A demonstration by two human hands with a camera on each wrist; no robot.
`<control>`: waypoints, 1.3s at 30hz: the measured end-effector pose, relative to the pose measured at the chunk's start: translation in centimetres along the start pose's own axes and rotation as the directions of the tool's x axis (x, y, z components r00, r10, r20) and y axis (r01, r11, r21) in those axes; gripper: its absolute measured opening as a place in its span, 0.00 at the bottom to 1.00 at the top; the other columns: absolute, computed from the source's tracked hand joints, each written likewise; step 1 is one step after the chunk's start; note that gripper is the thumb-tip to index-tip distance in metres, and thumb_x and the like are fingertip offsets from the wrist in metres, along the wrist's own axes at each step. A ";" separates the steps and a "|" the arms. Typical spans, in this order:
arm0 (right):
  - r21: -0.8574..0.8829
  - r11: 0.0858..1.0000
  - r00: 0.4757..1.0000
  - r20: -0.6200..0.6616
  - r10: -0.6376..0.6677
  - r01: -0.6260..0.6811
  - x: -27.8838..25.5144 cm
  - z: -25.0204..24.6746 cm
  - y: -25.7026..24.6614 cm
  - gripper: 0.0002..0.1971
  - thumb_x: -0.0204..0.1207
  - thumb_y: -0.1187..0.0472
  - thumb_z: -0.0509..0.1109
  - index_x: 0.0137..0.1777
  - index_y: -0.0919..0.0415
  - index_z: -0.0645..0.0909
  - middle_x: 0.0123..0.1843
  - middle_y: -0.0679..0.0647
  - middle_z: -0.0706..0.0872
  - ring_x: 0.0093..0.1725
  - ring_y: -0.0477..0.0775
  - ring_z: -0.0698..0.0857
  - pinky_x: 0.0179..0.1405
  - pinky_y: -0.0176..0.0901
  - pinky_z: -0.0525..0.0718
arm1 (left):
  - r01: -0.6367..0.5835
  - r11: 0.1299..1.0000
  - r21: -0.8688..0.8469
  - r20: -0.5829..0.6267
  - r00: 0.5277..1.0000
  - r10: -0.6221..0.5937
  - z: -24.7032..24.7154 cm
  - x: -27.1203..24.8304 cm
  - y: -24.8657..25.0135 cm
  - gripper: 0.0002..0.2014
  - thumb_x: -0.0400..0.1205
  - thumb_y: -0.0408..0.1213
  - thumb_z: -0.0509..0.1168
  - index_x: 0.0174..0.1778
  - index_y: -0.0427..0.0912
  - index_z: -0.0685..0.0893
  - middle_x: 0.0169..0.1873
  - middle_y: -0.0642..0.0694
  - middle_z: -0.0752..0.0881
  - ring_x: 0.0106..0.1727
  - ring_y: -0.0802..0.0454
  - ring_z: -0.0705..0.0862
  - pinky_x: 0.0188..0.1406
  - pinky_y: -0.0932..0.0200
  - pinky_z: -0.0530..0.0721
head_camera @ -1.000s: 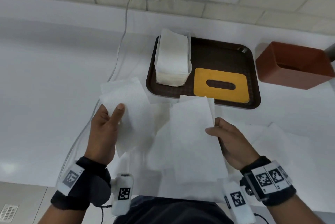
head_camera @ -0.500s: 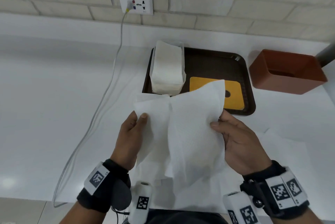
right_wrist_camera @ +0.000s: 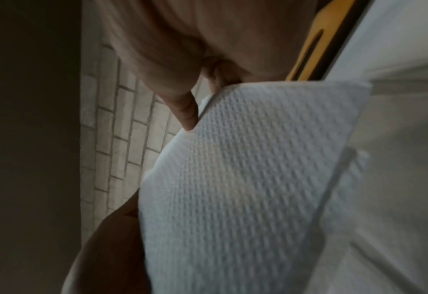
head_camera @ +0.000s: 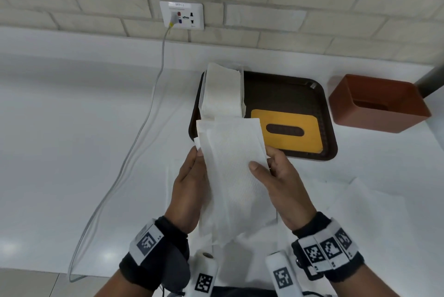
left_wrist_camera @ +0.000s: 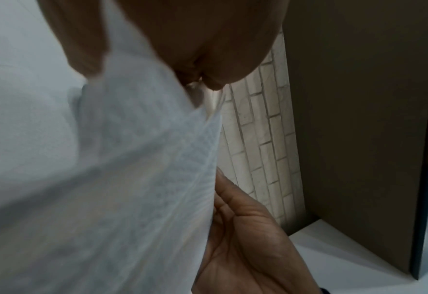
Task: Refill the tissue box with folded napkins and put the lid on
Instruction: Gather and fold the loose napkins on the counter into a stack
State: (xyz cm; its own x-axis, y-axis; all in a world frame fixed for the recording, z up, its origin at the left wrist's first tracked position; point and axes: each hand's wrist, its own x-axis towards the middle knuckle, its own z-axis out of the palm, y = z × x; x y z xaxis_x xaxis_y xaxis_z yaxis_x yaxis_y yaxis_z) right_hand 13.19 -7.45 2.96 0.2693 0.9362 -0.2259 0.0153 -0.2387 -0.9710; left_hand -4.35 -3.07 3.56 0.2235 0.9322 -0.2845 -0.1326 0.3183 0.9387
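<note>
I hold a white embossed napkin (head_camera: 230, 171) folded in half lengthwise, lifted above the counter. My left hand (head_camera: 192, 176) grips its left edge and my right hand (head_camera: 271, 171) pinches its right edge, thumb on top. The same napkin (left_wrist_camera: 132, 159) fills the left wrist view, and in the right wrist view the napkin (right_wrist_camera: 245, 179) shows its weave under my thumb (right_wrist_camera: 185, 111). A stack of napkins (head_camera: 222, 92) stands on the brown tray (head_camera: 300, 90) beside the yellow slotted lid (head_camera: 288, 131). The red-brown tissue box (head_camera: 377, 102) sits open to the tray's right.
More unfolded napkins (head_camera: 348, 195) lie on the white counter (head_camera: 72, 140) under and right of my hands. A grey cable (head_camera: 144, 116) runs from the wall socket (head_camera: 181, 15) down the counter's left side. A brick wall stands behind.
The two halves of the napkin, held apart before, have been brought together into one narrow fold; both hands have moved close to each other.
</note>
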 end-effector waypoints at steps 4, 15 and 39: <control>0.210 0.973 0.995 0.059 0.083 -0.093 0.0 0.3 0.5 0.14 0.82 0.62 0.69 0.67 0.58 0.82 0.60 0.52 0.92 0.62 0.54 0.89 0.60 0.48 0.88 | 0.015 1.000 -0.008 0.106 0.994 -0.014 -0.1 -0.1 -0.6 0.36 0.80 0.74 0.50 0.77 0.57 0.77 0.67 0.57 0.87 0.68 0.57 0.85 0.72 0.49 0.82; 0.060 0.974 0.971 0.089 -0.223 0.218 -0.1 -0.8 -0.1 0.20 0.71 0.53 0.78 0.63 0.45 0.80 0.58 0.38 0.90 0.60 0.42 0.88 0.55 0.37 0.87 | -0.420 0.904 0.073 0.194 0.895 0.401 -0.6 0.3 0.1 0.17 0.79 0.26 0.74 0.64 0.29 0.84 0.57 0.44 0.91 0.60 0.45 0.90 0.55 0.54 0.89; -0.035 0.991 0.984 0.126 -0.127 0.132 1.0 1.0 4.6 0.22 0.76 0.56 0.78 0.70 0.53 0.79 0.63 0.46 0.90 0.66 0.47 0.86 0.67 0.51 0.85 | -0.436 0.863 0.254 0.142 0.900 0.413 -2.2 0.5 -5.1 0.17 0.80 0.49 0.68 0.60 0.45 0.77 0.50 0.64 0.83 0.53 0.56 0.85 0.49 0.64 0.82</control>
State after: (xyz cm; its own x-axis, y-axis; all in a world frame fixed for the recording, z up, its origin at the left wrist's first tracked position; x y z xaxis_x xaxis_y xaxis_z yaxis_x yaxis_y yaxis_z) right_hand 12.57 -7.38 -1.82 0.1416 0.9839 -0.1090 0.0845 -0.1217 -0.9890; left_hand -5.72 -3.81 -1.85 0.2834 0.9457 0.1590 0.0336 -0.1754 0.9839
